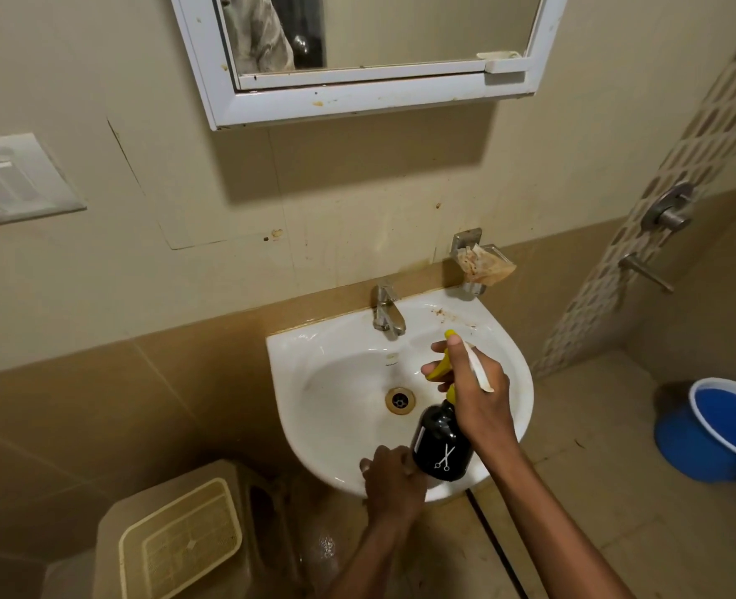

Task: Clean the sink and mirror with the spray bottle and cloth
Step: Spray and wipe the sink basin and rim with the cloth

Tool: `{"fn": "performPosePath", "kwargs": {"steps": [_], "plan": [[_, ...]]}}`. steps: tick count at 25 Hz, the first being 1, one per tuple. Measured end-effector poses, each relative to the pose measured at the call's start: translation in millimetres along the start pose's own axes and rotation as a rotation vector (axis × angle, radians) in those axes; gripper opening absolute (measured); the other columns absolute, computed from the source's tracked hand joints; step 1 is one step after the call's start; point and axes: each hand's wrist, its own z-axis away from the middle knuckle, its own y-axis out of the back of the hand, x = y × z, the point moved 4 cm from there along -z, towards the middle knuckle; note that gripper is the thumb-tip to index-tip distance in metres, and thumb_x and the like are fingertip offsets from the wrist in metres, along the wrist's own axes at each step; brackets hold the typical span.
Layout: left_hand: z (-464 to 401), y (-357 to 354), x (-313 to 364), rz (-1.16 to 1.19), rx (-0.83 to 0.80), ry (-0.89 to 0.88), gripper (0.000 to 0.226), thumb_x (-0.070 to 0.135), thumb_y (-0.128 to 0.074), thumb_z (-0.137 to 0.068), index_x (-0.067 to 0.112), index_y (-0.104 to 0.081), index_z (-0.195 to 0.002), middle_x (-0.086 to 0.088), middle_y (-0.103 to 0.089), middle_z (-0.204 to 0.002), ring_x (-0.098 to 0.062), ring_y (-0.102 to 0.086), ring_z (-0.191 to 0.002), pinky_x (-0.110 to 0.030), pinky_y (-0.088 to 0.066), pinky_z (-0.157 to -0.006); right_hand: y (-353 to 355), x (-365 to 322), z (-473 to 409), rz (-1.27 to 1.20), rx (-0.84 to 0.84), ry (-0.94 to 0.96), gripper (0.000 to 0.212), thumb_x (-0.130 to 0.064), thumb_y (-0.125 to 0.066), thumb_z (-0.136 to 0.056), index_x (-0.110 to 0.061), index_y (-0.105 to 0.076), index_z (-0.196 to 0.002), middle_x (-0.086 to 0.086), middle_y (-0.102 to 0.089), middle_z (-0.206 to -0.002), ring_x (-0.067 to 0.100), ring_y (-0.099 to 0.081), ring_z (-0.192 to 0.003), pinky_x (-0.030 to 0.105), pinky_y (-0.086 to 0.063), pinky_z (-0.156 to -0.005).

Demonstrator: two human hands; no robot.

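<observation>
A white wall-hung sink with a brass-ringed drain sits below centre. Over its right half I hold a black spray bottle with a white scissors mark and a yellow trigger head. My right hand is wrapped round the head, fingers on the trigger, nozzle pointing towards the tap. A white strip lies across the back of this hand. My left hand is curled against the bottle's lower left side at the sink's front rim. The white-framed mirror hangs above. No cloth is in sight.
A chrome tap stands at the sink's back, brown stains beside it. A wall soap holder with a brownish wrapper hangs to its right. A blue bucket stands on the floor at right, a beige plastic bin at lower left.
</observation>
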Motion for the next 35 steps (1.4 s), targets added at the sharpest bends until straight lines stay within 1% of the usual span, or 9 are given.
{"fn": "performPosePath", "kwargs": {"steps": [4, 6, 9, 12, 15, 17, 23, 28, 35], "plan": [[25.2, -21.6, 0.9, 0.267, 0.021, -0.171, 0.038, 0.003, -0.048, -0.067, 0.036, -0.055, -0.083, 0.014, -0.047, -0.096, -0.016, -0.044, -0.100, -0.017, -0.033, -0.084, 3.6, -8.4, -8.6, -0.032, 0.020, 0.036, 0.042, -0.047, -0.044, -0.110, -0.025, -0.077, -0.096, 0.000, -0.081, -0.080, 0.011, -0.073, -0.075, 0.034, -0.059, -0.069], [36.5, -37.8, 7.5, 0.364, -0.131, -0.225, 0.030, 0.006, -0.051, -0.064, 0.026, -0.065, -0.081, 0.010, -0.055, -0.095, -0.006, -0.052, -0.093, -0.018, -0.036, -0.088, -1.5, -15.0, -11.1, -0.038, -0.004, 0.044, 0.042, -0.046, -0.045, -0.110, -0.024, -0.078, -0.096, 0.001, -0.082, -0.081, 0.008, -0.071, -0.072, 0.029, -0.058, -0.068], [48.0, -32.4, 1.0, 0.733, -0.242, -0.008, 0.023, -0.003, -0.060, -0.072, 0.013, -0.071, -0.084, 0.005, -0.066, -0.081, -0.008, -0.063, -0.079, -0.017, -0.046, -0.066, -9.7, -16.3, -12.0, 0.006, -0.148, 0.038, 0.040, -0.046, -0.048, -0.109, -0.025, -0.079, -0.096, 0.001, -0.082, -0.082, 0.011, -0.072, -0.073, 0.030, -0.058, -0.071], [41.7, 1.0, -48.1, 0.962, -0.020, 0.234, 0.021, -0.008, -0.062, -0.069, 0.004, -0.074, -0.081, -0.013, -0.070, -0.076, -0.039, -0.067, -0.086, -0.033, -0.050, -0.066, -22.2, 4.8, -7.1, 0.094, -0.399, -0.035, 0.037, -0.043, -0.053, -0.107, -0.020, -0.080, -0.096, 0.002, -0.082, -0.081, 0.012, -0.074, -0.073, 0.032, -0.059, -0.074], [28.4, 45.0, -107.7, 1.127, 0.229, 0.428, 0.035, 0.007, -0.068, -0.070, -0.006, -0.066, -0.103, -0.026, -0.066, -0.088, -0.037, -0.063, -0.087, -0.054, -0.052, -0.078, -48.0, 41.8, 7.8, 0.156, -0.603, -0.140, 0.039, -0.041, -0.059, -0.105, -0.010, -0.079, -0.094, 0.012, -0.081, -0.081, 0.006, -0.071, -0.066, 0.030, -0.056, -0.072], [14.0, 74.7, -126.5, 1.126, 0.437, 0.427, 0.055, 0.024, -0.075, -0.059, 0.004, -0.067, -0.110, -0.025, -0.069, -0.101, -0.039, -0.067, -0.090, -0.060, -0.055, -0.081, -64.7, 59.0, 16.6, 0.185, -0.640, -0.170, 0.043, -0.043, -0.059, -0.104, -0.006, -0.077, -0.092, 0.017, -0.080, -0.080, 0.008, -0.070, -0.063, 0.027, -0.055, -0.069], [-32.6, 144.4, -101.3, 1.022, 0.726, 0.229, 0.046, 0.006, -0.071, -0.083, 0.012, -0.060, -0.127, -0.007, -0.066, -0.111, -0.029, -0.064, -0.097, -0.044, -0.056, -0.086, -93.3, 73.5, 20.6, 0.165, -0.589, -0.212, 0.045, -0.045, -0.059, -0.101, -0.002, -0.071, -0.094, 0.019, -0.074, -0.068, 0.014, -0.066, -0.059, 0.027, -0.054, -0.068], [-53.2, 157.8, -95.1, 0.936, 0.780, 0.134, 0.055, 0.000, -0.065, -0.087, 0.009, -0.050, -0.139, -0.008, -0.060, -0.127, -0.025, -0.058, -0.109, -0.040, -0.050, -0.096, -89.4, 78.8, 16.0, 0.157, -0.514, -0.263, 0.043, -0.042, -0.060, -0.100, -0.001, -0.071, -0.100, 0.011, -0.071, -0.061, 0.007, -0.063, -0.049, 0.017, -0.051, -0.055], [-76.9, 166.6, -66.8, 0.658, 0.700, -0.031, 0.038, -0.002, -0.062, -0.087, 0.013, -0.062, -0.122, -0.004, -0.064, -0.104, -0.025, -0.062, -0.092, -0.037, -0.053, -0.080, -74.9, 93.1, 14.8, 0.177, -0.469, -0.321, 0.035, -0.047, -0.065, -0.095, -0.013, -0.073, -0.103, 0.004, -0.071, -0.060, 0.007, -0.068, -0.050, 0.024, -0.055, -0.062]]}}
